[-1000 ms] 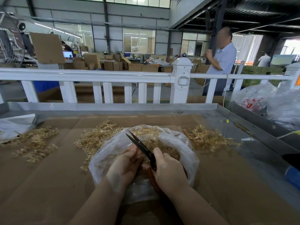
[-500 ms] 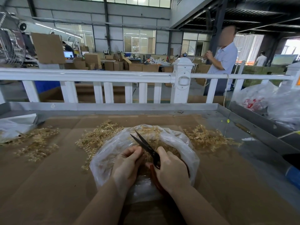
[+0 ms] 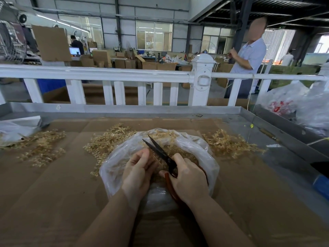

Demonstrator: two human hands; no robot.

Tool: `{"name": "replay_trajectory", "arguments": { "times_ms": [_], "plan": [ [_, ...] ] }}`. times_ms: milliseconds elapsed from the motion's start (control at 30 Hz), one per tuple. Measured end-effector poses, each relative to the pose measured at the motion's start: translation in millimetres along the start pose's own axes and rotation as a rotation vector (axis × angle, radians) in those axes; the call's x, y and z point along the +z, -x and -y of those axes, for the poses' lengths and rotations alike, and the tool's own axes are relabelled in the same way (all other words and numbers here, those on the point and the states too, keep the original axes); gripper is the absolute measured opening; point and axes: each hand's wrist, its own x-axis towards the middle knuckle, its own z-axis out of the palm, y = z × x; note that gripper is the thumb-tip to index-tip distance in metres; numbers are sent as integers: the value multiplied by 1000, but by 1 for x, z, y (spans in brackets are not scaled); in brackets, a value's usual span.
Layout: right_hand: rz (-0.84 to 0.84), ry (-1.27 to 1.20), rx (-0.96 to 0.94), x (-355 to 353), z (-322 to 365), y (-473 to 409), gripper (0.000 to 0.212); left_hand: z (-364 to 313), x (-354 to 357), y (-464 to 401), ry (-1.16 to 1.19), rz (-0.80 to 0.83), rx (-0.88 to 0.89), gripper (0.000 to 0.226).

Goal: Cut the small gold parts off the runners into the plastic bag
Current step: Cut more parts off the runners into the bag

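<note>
A clear plastic bag (image 3: pixel 201 150) lies open on the cardboard in front of me, with loose gold parts inside. Over its mouth my right hand (image 3: pixel 188 182) grips black scissors (image 3: pixel 160 152) with red-brown handles; the blades stand apart and point up and to the left. My left hand (image 3: pixel 137 173) pinches a gold runner (image 3: pixel 154 158) just left of the blades, mostly hidden by the fingers. Piles of gold runners lie left of the bag (image 3: pixel 106 139), far left (image 3: pixel 41 148) and right (image 3: pixel 229 143).
The cardboard (image 3: pixel 53 202) lines a grey metal tray (image 3: pixel 160 110) with raised edges. A white railing (image 3: pixel 106 75) runs behind it. Plastic bags sit at the far left (image 3: pixel 12 129) and far right (image 3: pixel 302 107). A person (image 3: pixel 247 65) stands beyond the railing.
The scissors and both hands have shifted slightly right and up over the bag. The blades stay apart. The camera has edged closer.
</note>
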Motion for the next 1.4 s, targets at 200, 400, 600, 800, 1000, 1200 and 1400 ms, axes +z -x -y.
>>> {"name": "replay_trajectory", "arguments": {
  "times_ms": [200,400,600,800,1000,1200,1400],
  "plan": [
    [-17,-19,-4,-1,1,1,40,1,1,2,27,-57,47,17],
    [0,-3,-48,-2,1,2,43,0,1,-1,54,-93,39,18],
    [13,-1,-57,-3,2,2,41,-2,0,-1,66,-100,-8,16],
    [52,19,-86,-3,1,3,46,-3,2,3,56,-99,-6,21],
    [53,9,-79,-1,1,3,45,-4,2,6,44,-83,6,21],
    [56,-26,-75,-1,0,1,41,-5,3,6,-11,-49,-9,25],
    [40,-63,-89,-2,0,0,41,-5,5,6,-65,-5,-34,26]
  ]
}}
